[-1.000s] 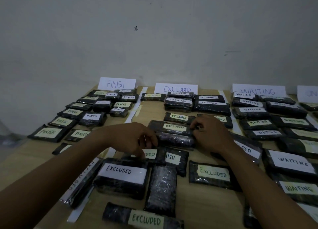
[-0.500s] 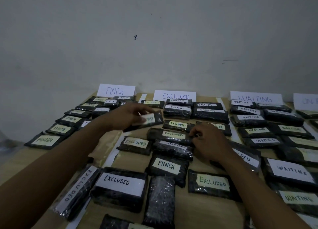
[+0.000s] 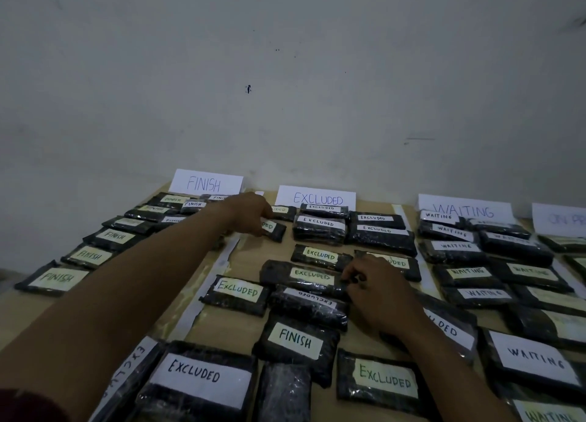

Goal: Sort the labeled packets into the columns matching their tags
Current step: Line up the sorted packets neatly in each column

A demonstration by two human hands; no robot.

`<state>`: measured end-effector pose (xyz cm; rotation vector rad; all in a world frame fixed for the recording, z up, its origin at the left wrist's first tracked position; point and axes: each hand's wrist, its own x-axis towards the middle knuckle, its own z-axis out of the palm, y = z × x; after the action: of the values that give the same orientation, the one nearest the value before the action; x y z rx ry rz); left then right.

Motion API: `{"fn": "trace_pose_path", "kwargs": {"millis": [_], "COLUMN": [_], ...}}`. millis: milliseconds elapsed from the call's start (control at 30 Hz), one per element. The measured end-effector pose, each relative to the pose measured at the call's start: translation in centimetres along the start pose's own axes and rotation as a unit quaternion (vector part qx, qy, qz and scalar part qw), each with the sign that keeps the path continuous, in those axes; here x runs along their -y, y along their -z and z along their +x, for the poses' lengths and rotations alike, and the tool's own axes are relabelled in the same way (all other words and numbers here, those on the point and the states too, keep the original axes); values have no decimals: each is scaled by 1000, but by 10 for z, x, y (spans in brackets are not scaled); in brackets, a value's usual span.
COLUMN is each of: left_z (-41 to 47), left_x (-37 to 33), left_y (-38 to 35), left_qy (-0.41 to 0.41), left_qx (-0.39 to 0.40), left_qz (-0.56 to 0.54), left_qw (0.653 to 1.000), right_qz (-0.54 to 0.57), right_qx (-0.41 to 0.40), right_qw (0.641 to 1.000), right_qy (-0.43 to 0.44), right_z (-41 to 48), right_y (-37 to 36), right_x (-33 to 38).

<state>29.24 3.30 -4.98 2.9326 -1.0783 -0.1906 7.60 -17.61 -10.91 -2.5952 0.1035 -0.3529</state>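
Dark packets with paper tags lie in columns under the header cards FINISH [image 3: 206, 182], EXCLUDED [image 3: 317, 197] and WAITING [image 3: 464, 209]. My left hand [image 3: 250, 213] reaches far forward and holds a small EXCLUDED packet [image 3: 274, 229] low over the table at the back left of the EXCLUDED column. My right hand [image 3: 374, 286] rests on the right end of an EXCLUDED packet [image 3: 301, 275] in mid column, fingers pinched on its edge. A packet tagged FINISH [image 3: 296, 340] lies in the EXCLUDED column, near me.
A white paper strip [image 3: 218, 263] divides FINISH from EXCLUDED. Another header card [image 3: 559, 220] stands at the far right. Large EXCLUDED packets [image 3: 203, 377] lie at the near edge. A white wall [image 3: 285, 88] rises behind the wooden table [image 3: 228, 326].
My left hand has carried the small EXCLUDED packet from the mid column forward and set it down toward the back of the EXCLUDED column. My right hand has stayed on its packet.
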Motion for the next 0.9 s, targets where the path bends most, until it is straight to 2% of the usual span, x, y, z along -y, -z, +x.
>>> {"fn": "trace_pose_path", "kwargs": {"millis": [367, 500, 600, 667, 800, 900], "left_z": [5, -14, -45, -70, -112, -122], "left_x": [5, 1, -20, -38, -68, -81], "left_y": [-21, -19, -15, -15, -24, -35], "left_qy": [-2, 0, -54, -95, -160, -171], "left_qx": [-63, -131, -182, -168, -82, -34], "left_qz": [-116, -185, -223, -230, -188, -98], "left_qw": [991, 974, 956, 954, 966, 980], "right_qz": [7, 11, 4, -1, -7, -25], "right_qx": [-4, -9, -9, -14, -41, -53], "right_qw": [1000, 1000, 1000, 1000, 999, 997], "right_qy": [-3, -1, 1, 8, 27, 54], "right_z": [0, -2, -3, -2, -2, -2], "right_y": [-3, -1, 0, -2, -2, -3], "right_x": [-1, 1, 3, 3, 2, 1]}}
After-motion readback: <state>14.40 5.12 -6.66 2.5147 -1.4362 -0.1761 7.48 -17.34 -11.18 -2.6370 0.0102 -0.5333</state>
